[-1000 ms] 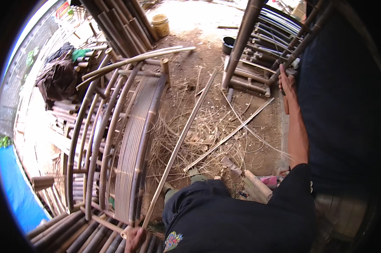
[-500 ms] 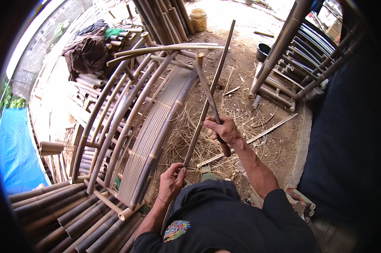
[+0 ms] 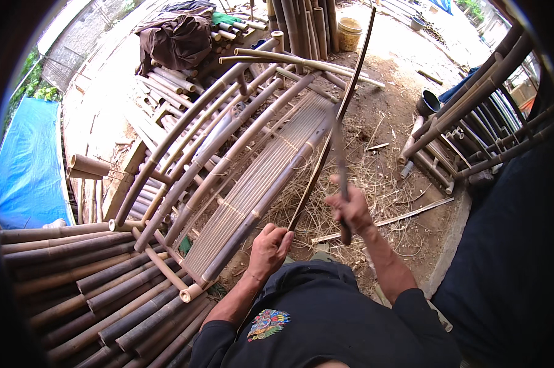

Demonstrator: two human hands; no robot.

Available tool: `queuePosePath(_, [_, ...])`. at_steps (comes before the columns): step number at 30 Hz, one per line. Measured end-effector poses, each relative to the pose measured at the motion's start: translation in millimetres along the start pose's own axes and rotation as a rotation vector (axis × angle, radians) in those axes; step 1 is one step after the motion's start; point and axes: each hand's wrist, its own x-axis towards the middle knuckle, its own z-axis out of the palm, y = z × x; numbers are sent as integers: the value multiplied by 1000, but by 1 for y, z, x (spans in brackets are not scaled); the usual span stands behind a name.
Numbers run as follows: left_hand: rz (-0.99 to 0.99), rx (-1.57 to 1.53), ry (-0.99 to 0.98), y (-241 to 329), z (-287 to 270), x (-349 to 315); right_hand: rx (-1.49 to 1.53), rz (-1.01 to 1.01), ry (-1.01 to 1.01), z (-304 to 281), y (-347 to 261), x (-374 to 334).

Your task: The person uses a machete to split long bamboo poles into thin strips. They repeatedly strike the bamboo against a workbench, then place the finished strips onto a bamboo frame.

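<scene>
My left hand is closed around the lower end of a long, dark bamboo strip, which slants up and away to the right. In my right hand is the handle of a long knife, gripped in a fist. Its blade is smeared by motion and points away from me. The blade's far end crosses the strip in view; whether they touch, I cannot tell. To the left of the strip stands a bamboo bench with a slatted seat and curved rails.
Thin bamboo shavings litter the ground ahead. Bamboo poles lie stacked at the lower left. A bamboo frame stands at the right near a black bucket. A yellowish bucket is far ahead, and a blue tarp at the left.
My view has turned slightly, shifting the scene rightward. The knife now points more directly away from me, and its blade has moved along the strip. Both hands keep their holds.
</scene>
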Motion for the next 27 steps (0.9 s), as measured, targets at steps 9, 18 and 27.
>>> queuePosePath(9, [-279, -580, 189, -19, -67, 23, 120, -56, -18, 133, 1, 39])
queuePosePath(18, [-200, -626, -119, -62, -156, 49, -10, -234, -82, 231, -22, 79])
queuePosePath(27, [179, -839, 755, -20, -305, 78, -85, 68, -58, 222, 43, 83])
